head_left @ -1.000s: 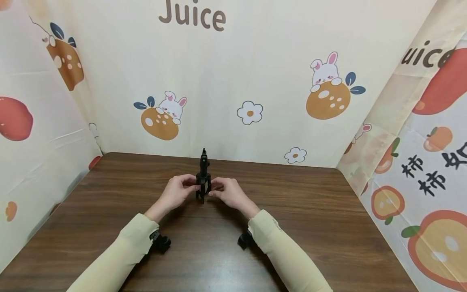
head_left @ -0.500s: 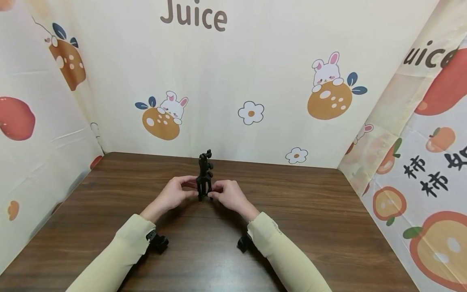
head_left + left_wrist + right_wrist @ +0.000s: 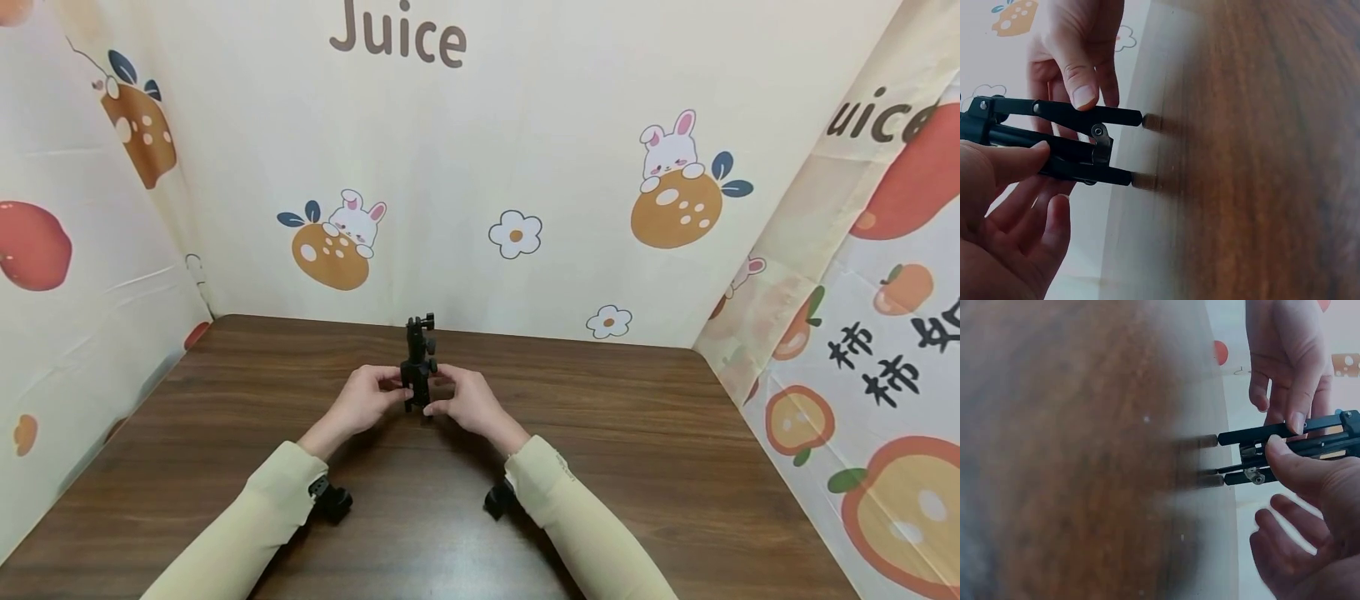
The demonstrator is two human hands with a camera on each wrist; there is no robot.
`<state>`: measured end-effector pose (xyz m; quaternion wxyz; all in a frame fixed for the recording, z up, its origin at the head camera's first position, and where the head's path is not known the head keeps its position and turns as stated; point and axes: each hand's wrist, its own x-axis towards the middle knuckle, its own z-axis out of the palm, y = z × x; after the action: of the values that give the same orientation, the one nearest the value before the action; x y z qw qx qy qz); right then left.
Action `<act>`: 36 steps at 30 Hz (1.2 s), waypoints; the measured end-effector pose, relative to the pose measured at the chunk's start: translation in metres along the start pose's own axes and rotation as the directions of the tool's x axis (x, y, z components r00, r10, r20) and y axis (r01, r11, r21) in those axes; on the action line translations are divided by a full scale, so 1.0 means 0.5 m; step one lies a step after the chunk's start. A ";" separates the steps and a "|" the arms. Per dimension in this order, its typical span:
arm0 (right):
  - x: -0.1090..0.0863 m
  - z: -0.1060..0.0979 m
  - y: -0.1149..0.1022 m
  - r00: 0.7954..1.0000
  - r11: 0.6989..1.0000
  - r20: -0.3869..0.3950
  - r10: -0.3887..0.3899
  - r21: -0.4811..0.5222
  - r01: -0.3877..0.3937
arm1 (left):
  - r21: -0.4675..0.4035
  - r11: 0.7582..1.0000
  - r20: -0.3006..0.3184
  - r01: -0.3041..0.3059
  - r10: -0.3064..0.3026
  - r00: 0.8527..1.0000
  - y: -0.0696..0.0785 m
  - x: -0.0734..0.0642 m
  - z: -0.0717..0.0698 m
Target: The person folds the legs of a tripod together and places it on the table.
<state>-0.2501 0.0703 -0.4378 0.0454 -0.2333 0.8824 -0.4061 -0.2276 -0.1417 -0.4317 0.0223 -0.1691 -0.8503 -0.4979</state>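
Note:
A small black tripod (image 3: 417, 358) stands upright near the back of the table, its clamp head and side knobs at the top. My left hand (image 3: 366, 400) grips its lower part from the left, and my right hand (image 3: 468, 402) grips it from the right. In the left wrist view, the left thumb lies along the tripod (image 3: 1072, 149) and the right thumb presses an outer leg. The right wrist view shows the leg tips (image 3: 1221, 480) close to the tabletop, with a metal hinge between legs. Fingers behind the tripod are partly hidden.
The brown wooden table (image 3: 420, 517) extends toward me and to both sides. A printed curtain (image 3: 450, 167) stands right behind its back edge, with more printed sheets at left and right. Black wrist cameras sit under both sleeves.
The tripod has turned about its upright axis between my hands, so its side knobs and clamp head now point right. Both hands have shifted only slightly.

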 end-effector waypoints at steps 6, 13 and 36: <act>0.008 0.000 0.011 0.994 0.997 0.095 -0.061 0.042 0.057 | -0.017 1.000 0.027 0.018 -0.017 0.999 -0.002 -0.001 -0.002; 0.008 -0.003 0.010 0.990 0.995 0.100 -0.101 0.015 0.100 | -0.024 1.000 0.048 0.018 -0.017 0.999 -0.003 -0.001 -0.002; 0.012 0.000 0.014 0.982 0.981 0.071 -0.177 -0.068 0.182 | 0.015 1.000 0.000 0.020 -0.020 1.000 -0.003 0.001 0.005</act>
<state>-0.2582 0.0716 -0.4425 0.0282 -0.3265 0.8703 -0.3677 -0.2280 -0.1401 -0.4339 0.0184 -0.1606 -0.8556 -0.4917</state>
